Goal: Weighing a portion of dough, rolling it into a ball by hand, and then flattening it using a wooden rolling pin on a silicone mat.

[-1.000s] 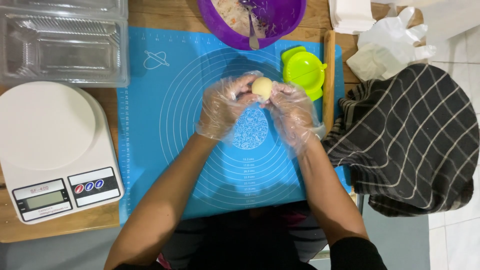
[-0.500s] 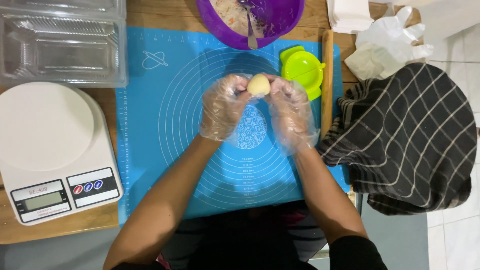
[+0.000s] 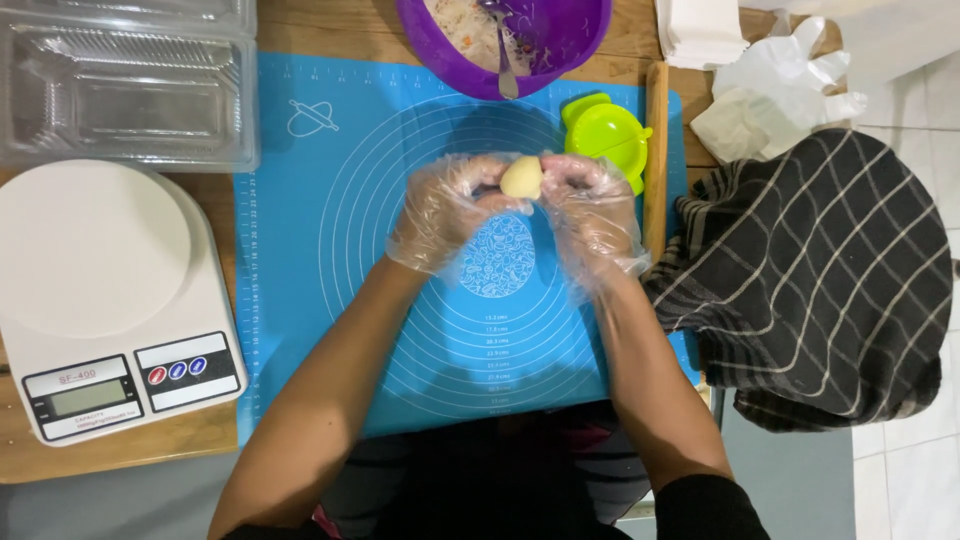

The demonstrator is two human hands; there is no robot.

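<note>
Grip: left hand (image 3: 447,210) and right hand (image 3: 592,205), both in clear plastic gloves, pinch a pale dough ball (image 3: 521,178) between their fingertips.
Dough ball: above the blue mat (image 3: 320,250), near its centre.
12 o'clock: purple bowl (image 3: 575,40).
2 o'clock: green press (image 3: 605,135).
9 o'clock: white scale (image 3: 100,290).
3 o'clock: dark checked cloth (image 3: 820,280).

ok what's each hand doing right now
left hand: gloved, closed on the dough ball
right hand: gloved, closed on the same dough ball
</note>
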